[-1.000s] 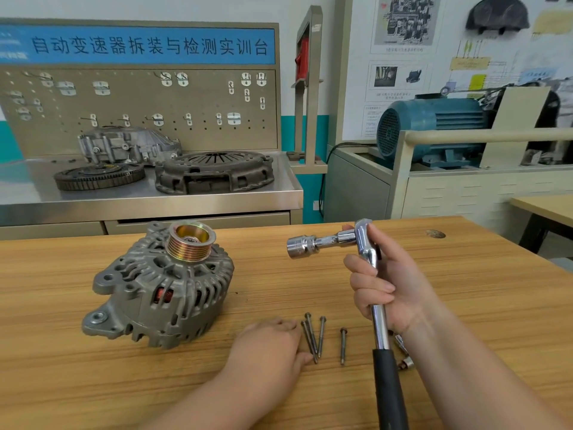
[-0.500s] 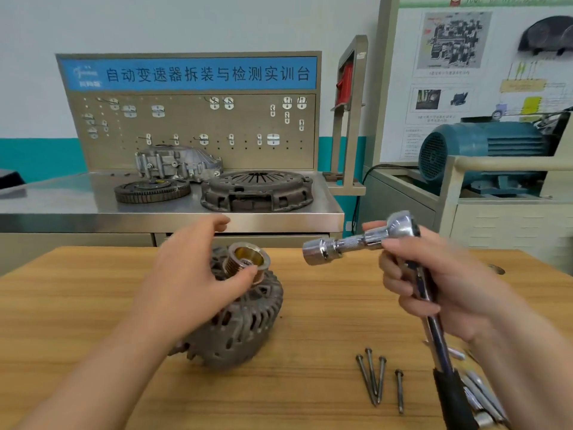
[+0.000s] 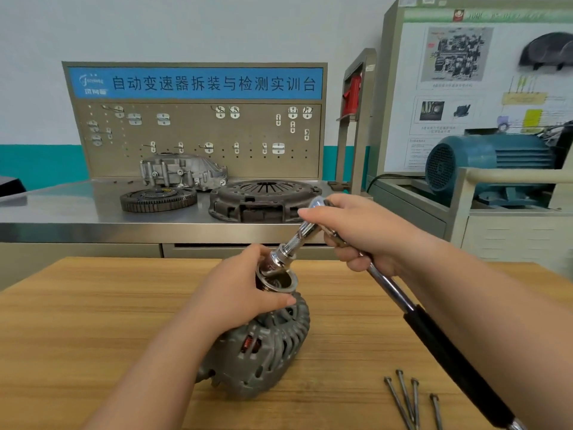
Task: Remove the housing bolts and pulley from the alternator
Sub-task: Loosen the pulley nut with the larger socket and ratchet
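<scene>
1 alternator (image 3: 266,358), 1 pulley (image 3: 290,283). 1 ratchet (image 3: 434,336) w/ 1 socket (image 3: 279,259). 4 bolts (image 3: 406,395), loose. 2 hands: L hand (image 3: 245,293), R hand (image 3: 362,234). Rear bench: 1 flywheel (image 3: 158,199), 1 clutch cover (image 3: 263,198), 1 alu casing (image 3: 183,172). 1 blue motor (image 3: 486,159). 1 pegboard (image 3: 198,135).

- The alternator (image 3: 263,352) sits on the table (image 3: 93,321), pulley (image 3: 290,282) on top, the socket (image 3: 279,259) of the ratchet (image 3: 390,290) at its mouth.
- Four bolts (image 3: 409,398) lie near right.
- A bench (image 3: 62,209) stands far behind.
</scene>
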Tool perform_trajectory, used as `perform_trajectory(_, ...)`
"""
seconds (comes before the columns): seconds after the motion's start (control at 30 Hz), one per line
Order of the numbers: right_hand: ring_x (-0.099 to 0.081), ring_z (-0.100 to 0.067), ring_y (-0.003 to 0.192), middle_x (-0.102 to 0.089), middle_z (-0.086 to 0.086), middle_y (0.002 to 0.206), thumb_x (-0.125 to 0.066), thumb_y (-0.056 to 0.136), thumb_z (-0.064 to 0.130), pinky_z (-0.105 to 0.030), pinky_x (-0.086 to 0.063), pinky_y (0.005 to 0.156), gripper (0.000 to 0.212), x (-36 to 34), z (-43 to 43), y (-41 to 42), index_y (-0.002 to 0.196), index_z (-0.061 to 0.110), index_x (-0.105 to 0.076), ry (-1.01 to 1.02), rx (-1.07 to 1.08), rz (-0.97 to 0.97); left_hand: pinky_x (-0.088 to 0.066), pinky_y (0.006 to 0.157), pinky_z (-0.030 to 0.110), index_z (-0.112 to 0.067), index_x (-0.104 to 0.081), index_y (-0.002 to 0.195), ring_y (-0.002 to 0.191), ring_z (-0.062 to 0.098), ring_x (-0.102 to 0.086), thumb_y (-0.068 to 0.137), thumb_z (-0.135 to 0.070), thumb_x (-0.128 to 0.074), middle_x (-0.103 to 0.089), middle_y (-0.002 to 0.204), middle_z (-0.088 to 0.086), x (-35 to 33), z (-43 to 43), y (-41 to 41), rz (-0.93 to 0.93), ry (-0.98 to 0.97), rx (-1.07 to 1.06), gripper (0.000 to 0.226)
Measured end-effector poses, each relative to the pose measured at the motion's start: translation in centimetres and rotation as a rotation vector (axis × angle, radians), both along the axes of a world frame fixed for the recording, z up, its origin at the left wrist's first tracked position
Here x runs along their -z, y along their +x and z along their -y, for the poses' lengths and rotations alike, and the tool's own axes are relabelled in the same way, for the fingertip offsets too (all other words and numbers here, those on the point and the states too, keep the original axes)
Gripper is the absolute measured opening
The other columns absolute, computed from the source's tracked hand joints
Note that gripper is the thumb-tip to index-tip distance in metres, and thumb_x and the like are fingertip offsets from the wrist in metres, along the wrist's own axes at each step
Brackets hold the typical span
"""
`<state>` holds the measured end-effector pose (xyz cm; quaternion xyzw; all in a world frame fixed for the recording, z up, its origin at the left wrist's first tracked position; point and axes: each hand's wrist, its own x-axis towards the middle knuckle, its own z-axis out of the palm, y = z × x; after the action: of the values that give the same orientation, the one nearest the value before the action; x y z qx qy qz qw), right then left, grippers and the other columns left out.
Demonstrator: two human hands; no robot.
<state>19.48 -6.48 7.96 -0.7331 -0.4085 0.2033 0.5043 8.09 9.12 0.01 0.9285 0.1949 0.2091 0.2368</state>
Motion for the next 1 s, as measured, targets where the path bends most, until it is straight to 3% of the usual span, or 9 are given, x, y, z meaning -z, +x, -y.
perform_trajectory(0.1,-0.028,-0.008,0.038,-0.04,0.0,0.06,-0.062,0.091,0.042,-0.017,-0.021,0.033,0.036,-0.2,0.0,0.6,0.108,0.01,-0.055,-0.073,-0.03,-0.029,-0.052,0.087,0.03,-0.04,-0.05,0.114,0.097,0.0,-0.059,0.059,-0.057,-0.082,-0.062,0.105,-0.025,0.2,-0.2,-0.5,0.012,-0.009,0.019,0.066)
perform_trajectory(0.3,-0.027,-0.007,0.037,-0.038,0.004,0.056,-0.062,0.087,0.053,-0.018,-0.022,0.034,0.032,-0.2,-0.3,-0.3,0.089,0.022,-0.052,-0.162,-0.059,0.121,-0.051,0.078,0.024,-0.042,-0.054,0.106,0.088,-0.005,-0.058,0.058,-0.056,-0.082,-0.063,0.095,-0.026,0.3,-0.3,-0.6,0.043,-0.008,0.059,0.058)
perform_trajectory(0.47,-0.04,-0.011,0.038,-0.046,0.001,0.06,-0.057,0.086,0.061,-0.023,-0.035,0.037,0.043,-0.2,-1.1,-0.9,0.096,0.02,-0.046,-0.274,0.046,0.461,-0.047,0.071,0.018,-0.045,-0.051,0.102,0.084,-0.008,-0.057,0.059,-0.056,-0.082,-0.063,0.09,-0.026,0.4,-0.5,-0.6,0.045,0.001,0.07,0.054)
perform_trajectory(0.67,-0.044,-0.018,0.045,-0.048,-0.002,0.062,-0.05,0.091,0.057,-0.022,-0.034,0.037,0.038,0.3,-1.7,0.0,0.107,0.025,-0.039,-0.303,0.166,0.465,-0.049,0.074,0.019,-0.042,-0.053,0.109,0.085,-0.008,-0.057,0.058,-0.057,-0.081,-0.064,0.092,-0.025,0.2,-0.5,-0.3,0.026,0.007,0.062,0.06)
perform_trajectory(0.8,-0.043,-0.006,0.055,-0.047,0.007,0.068,-0.049,0.093,0.054,-0.019,-0.034,0.043,0.034,0.9,-2.3,0.3,0.079,0.023,-0.044,-0.241,0.254,0.597,-0.048,0.071,0.019,-0.04,-0.053,0.109,0.084,-0.006,-0.057,0.06,-0.058,-0.081,-0.063,0.092,-0.024,0.0,-0.5,0.1,-0.006,0.017,0.054,0.059)
perform_trajectory(0.9,-0.05,-0.003,0.062,-0.054,0.01,0.072,-0.05,0.088,0.062,-0.024,-0.032,0.049,0.036,0.7,-2.7,-0.1,0.083,0.027,-0.047,-0.212,0.203,0.727,-0.048,0.07,0.021,-0.041,-0.052,0.105,0.084,-0.005,-0.057,0.062,-0.057,-0.08,-0.062,0.09,-0.023,-0.4,-0.7,0.5,-0.025,0.021,0.045,0.054)
perform_trajectory(1.0,-0.047,-0.005,0.058,-0.051,0.009,0.066,-0.048,0.083,0.07,-0.027,-0.03,0.052,0.047,0.3,-3.1,0.0,0.073,0.024,-0.046,-0.152,0.131,0.796,-0.046,0.068,0.021,-0.039,-0.053,0.1,0.082,-0.005,-0.057,0.062,-0.056,-0.08,-0.062,0.088,-0.022,-0.7,-0.8,0.7,-0.036,0.021,0.046,0.05)
